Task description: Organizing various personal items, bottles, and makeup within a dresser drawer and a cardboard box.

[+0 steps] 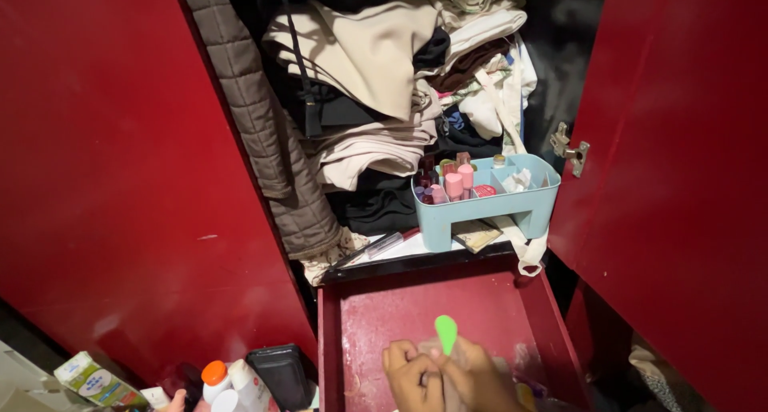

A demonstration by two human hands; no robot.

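Green piece (446,333): a small, flat, leaf-shaped item, held upright over the near part of the red drawer (384,316), just above both hands.
Right hand (480,378): closed around the lower end of the green piece, which is pinched between the fingers; only the upper end is left showing.
Left hand (412,374): curled into a loose fist, pressed against the right hand at the near edge of the drawer; whether anything is gripped in it cannot be told.
Drawer: pulled open, its bare red floor seen between 2 raised side walls; small blurred items lie at its near right corner.
Blue caddy (488,206): set on the shelf edge just behind the drawer's far right corner; pink bottles (456,184) are stood in its left compartments, and a crumpled white item in a right 1.
Clothes (376,84): beige, white and dark fabrics are piled behind and left of the caddy, filling the cupboard.
Quilted garment (264,132): hung down the left side of the cupboard opening.
Doors: 2 red doors (112,180) are swung open, 1 at each side; a metal hinge (570,150) is fixed to the right 1.
Black pouch (280,374): stood just left of the drawer's near left corner.
White bottle (214,378): orange-capped, placed left of the pouch, beside other white containers.
Carton (96,380): a pale green and white box, laid at the far left.
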